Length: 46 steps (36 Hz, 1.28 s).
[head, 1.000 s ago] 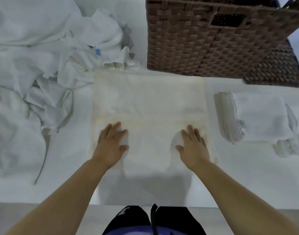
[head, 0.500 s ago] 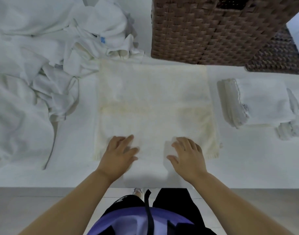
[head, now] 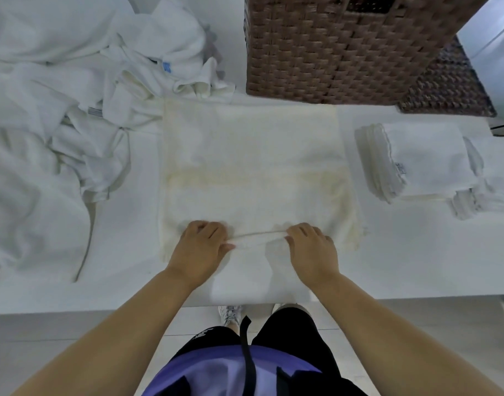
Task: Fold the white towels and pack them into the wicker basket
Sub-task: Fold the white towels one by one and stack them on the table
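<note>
Head view, looking down on a white desk (head: 416, 261). A cream-white rectangular terry towel (head: 250, 155) lies spread flat at the centre, its far edge just short of the basket and its near edge close to the desk's front rim. A faint crosswise band marks the towel about halfway down.

The left hand (head: 200, 248) and the right hand (head: 312, 250) both rest on the near part of this towel, knuckles up and fingers curled. Each pinches the cloth, and a thin raised ridge of towel (head: 259, 234) runs taut between the two hands. Whether the fingertips reach under the fabric cannot be told.

A brown woven wicker basket (head: 345, 47) stands at the far side of the desk, right of centre; only its front wall and a handle slot are seen, so its contents cannot be told. A flat dark-brown woven piece (head: 451, 84) lies beside it on the right.

A stack of folded white towels (head: 422, 161) sits on the desk to the right of the spread towel, apart from it, with folded edges facing left. A smaller crumpled white cloth (head: 479, 195) touches the stack's right side.

A loose heap of unfolded white towels (head: 73, 95) covers the left of the desk, and its nearest folds touch the spread towel's far left corner. A small blue label (head: 167, 66) shows on the heap.
</note>
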{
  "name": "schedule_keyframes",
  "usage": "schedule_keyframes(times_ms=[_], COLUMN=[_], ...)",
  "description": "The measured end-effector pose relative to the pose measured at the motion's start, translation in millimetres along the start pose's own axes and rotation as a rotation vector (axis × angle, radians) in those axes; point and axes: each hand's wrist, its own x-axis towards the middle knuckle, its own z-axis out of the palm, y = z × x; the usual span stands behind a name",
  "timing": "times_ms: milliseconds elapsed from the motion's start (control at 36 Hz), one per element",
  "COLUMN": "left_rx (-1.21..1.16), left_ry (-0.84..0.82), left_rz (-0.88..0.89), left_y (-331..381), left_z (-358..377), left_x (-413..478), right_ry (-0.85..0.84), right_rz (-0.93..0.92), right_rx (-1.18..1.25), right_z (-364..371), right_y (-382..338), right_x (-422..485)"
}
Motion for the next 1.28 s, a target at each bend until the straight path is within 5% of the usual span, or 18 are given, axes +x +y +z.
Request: schedule_keyframes(times_ms=[583, 722, 806, 917, 1028, 1167, 1278], left_rx=[-0.182, -0.119, -0.025, 0.122, 0.134, 0.173, 0.144], left_ry=[-0.154, -0.011, 0.22, 0.317, 0.258, -0.031, -0.094], left_rz=[-0.094, -0.122, 0.108, 0.274, 0.363, 0.292, 0.206], left_y=[-19.9, -26.2, -31.4, -24.7, -13.8, -5.2, 2.0], left_z=[-45.9, -103.4, -141.6, -162.6, -118.6, -46.9, -18.8], left_x=[27.2, 73.0, 92.8, 90.9, 64.8, 26.2, 10.9], right_ry=[-0.163, 0.042, 0.337, 0.664, 0.592, 0.384, 0.247], right_rz=[0.094, -0.082, -0.219, -0.367, -0.457, -0.47, -0.408], right_rx=[0.02, 0.032, 0.066, 0.029, -0.081, -0.164, -0.232], right_z=[-47.0, -108.4, -146.7, -162.8, -112.5, -43.5, -17.6], right_y=[59.2, 58.9, 59.6, 63.3, 82.8, 101.1, 102.3], right_x=[17.1, 68.4, 94.2, 95.7, 72.6, 38.7, 21.0])
